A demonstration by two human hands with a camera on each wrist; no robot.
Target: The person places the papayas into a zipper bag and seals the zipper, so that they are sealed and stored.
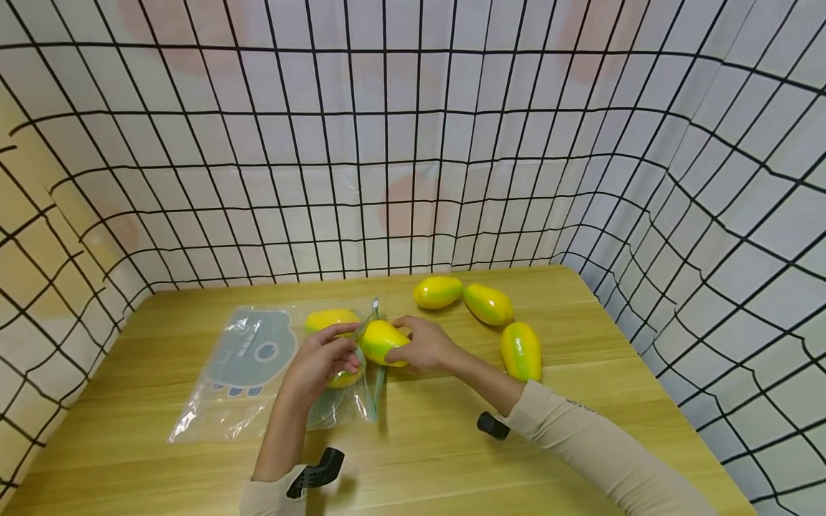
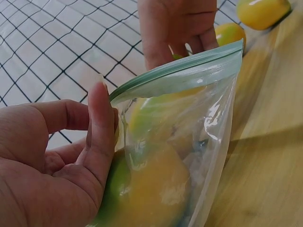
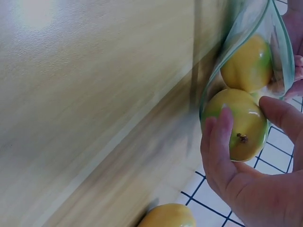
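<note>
A clear zip bag (image 1: pixel 226 401) with a grey-blue cartoon print and a green zip rim lies on the table, its mouth raised and facing right. Yellow-green mangoes show through its plastic, one mango (image 1: pixel 330 317) at the back and another mango (image 1: pixel 343 378) partly behind the fingers. The left hand (image 1: pixel 319 364) holds the bag's mouth by the rim, its fingers bent at the edge in the left wrist view. Between thumb and fingers, the right hand (image 1: pixel 427 345) grips a mango (image 3: pixel 236 124) right at the open mouth, partly inside the rim.
To the right of the bag lie three more mangoes: one mango (image 1: pixel 438 292) at the back, a second mango (image 1: pixel 489 304) beside it, and a third mango (image 1: pixel 521 351) near the right forearm. White walls with black grid lines enclose the wooden table (image 1: pixel 439 459) at the back and sides.
</note>
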